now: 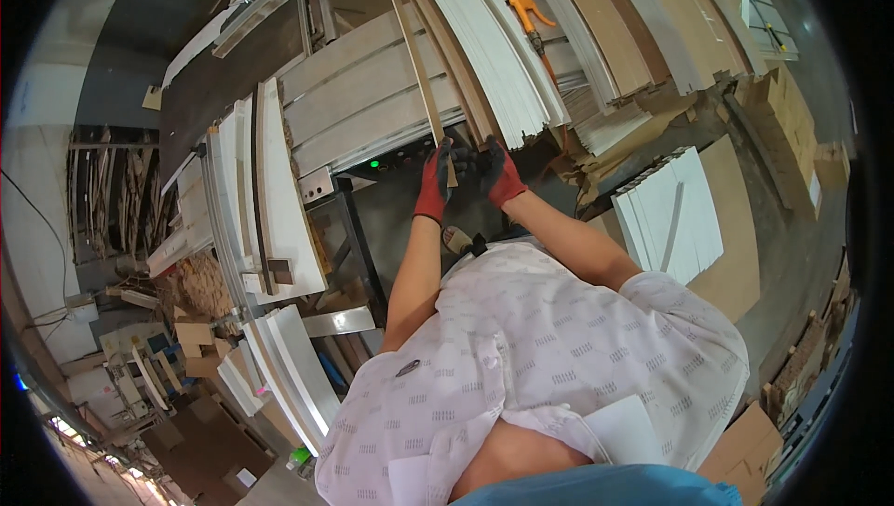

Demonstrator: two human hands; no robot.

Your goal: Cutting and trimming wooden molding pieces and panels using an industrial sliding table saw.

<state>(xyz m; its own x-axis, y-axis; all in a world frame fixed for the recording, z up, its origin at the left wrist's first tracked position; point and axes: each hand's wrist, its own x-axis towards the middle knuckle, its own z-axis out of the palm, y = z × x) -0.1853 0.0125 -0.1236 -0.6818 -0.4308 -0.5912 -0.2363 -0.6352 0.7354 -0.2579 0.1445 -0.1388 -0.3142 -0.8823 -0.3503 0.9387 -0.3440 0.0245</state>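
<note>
Both my hands wear red gloves with black palms and fingers. My left hand (435,180) is closed around the near end of a thin wooden strip (419,64), which stretches away across the slatted metal bench top (340,78). Close to its right, my right hand (503,176) has its dark fingers apart, by the near ends of a few brown strips (456,64); whether it touches them I cannot make out. Beside those lies a stack of long white strips (489,50). An orange air blow gun (529,11) rests past the white stack.
More long boards (605,22) are stacked at the right. White panels (675,213) lean on brown board at lower right. A side rail with white boards (279,189) stands left. A control panel with a green light (374,164) sits under the bench edge, above a dark metal leg (361,245).
</note>
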